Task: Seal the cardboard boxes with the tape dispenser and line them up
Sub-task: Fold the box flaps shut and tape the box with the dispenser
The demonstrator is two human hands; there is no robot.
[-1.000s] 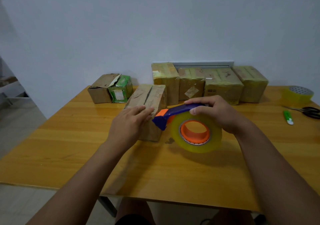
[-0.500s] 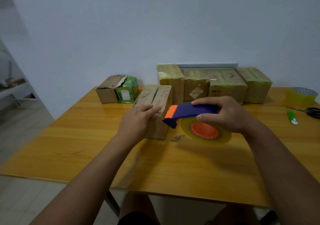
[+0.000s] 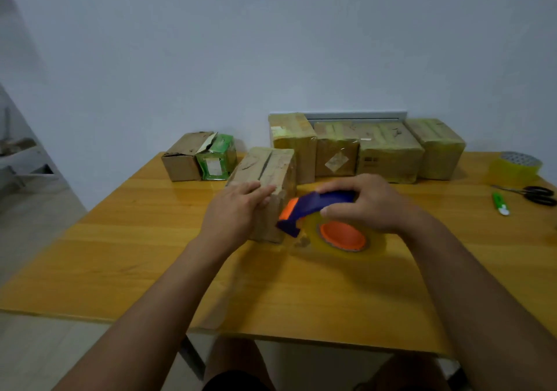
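A brown cardboard box (image 3: 271,167) with an open seam along its top stands mid-table. My left hand (image 3: 238,212) lies flat on its near top corner, pressing it. My right hand (image 3: 367,203) grips a blue and orange tape dispenser (image 3: 304,209) carrying a roll of clear yellowish tape (image 3: 343,237); the dispenser's nose touches the box's near right side, low down. Several taped boxes (image 3: 388,149) stand in a row against the wall behind. Two small boxes, one brown (image 3: 184,158) and one green (image 3: 217,158), sit at the back left.
The wooden table (image 3: 150,255) carries a spare tape roll (image 3: 515,164), black scissors (image 3: 536,194) and a green utility knife (image 3: 500,203) at the right edge. A white wall stands close behind the boxes. Floor drops away at the left.
My right hand has lowered and tilted the dispenser so the roll lies nearly flat by the table, its nose moving against the box's side. My left hand stays on the box.
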